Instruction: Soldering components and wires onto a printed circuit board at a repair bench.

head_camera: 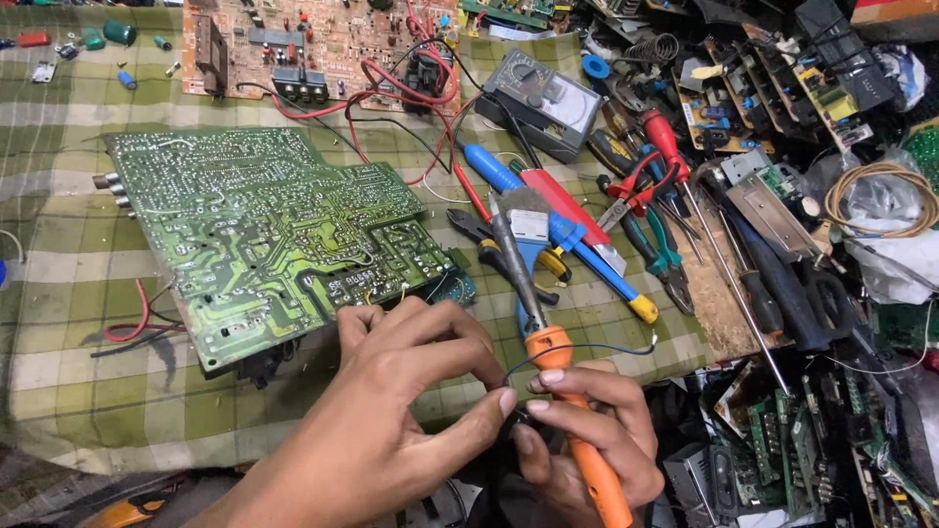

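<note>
Pinching a small dark part between fingertips, the left hand meets the right hand, which grips an orange-handled soldering iron (tip raised); the green circuit board lies solder-side up, untouched by the iron

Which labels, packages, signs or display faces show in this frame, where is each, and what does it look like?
Meter: top centre on the checked cloth, a dark grey box with a pale dial face, lying tilted.
Label: a small white patch on the soldering iron, above the orange handle that the right hand holds.
No packages, signs or lit screens that I can make out.
</note>
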